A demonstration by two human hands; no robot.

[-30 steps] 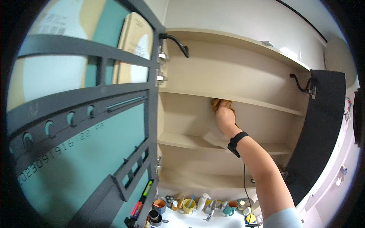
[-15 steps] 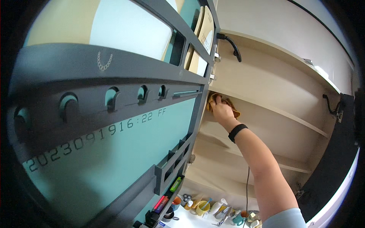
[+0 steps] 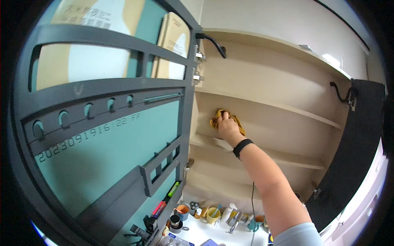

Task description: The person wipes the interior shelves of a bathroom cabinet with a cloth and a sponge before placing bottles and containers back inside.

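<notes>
My right hand, with a black band on the wrist, reaches into a wall cabinet of pale beige shelves. Its fingers press a yellow-brown cloth against the back panel, between the upper shelf board and the lower shelf board. Folds of the cloth stick out on both sides of the fingers. My left hand is out of the picture.
An open door with a dark grey rack fills the left; it carries packets and pens. Another open black door stands right. Below, cups and bottles surround a tap. A thin cable hangs down.
My right hand and the cloth have moved away from the cabinet's left corner, rightward along the back panel. My view has shifted, showing more of the left door.
</notes>
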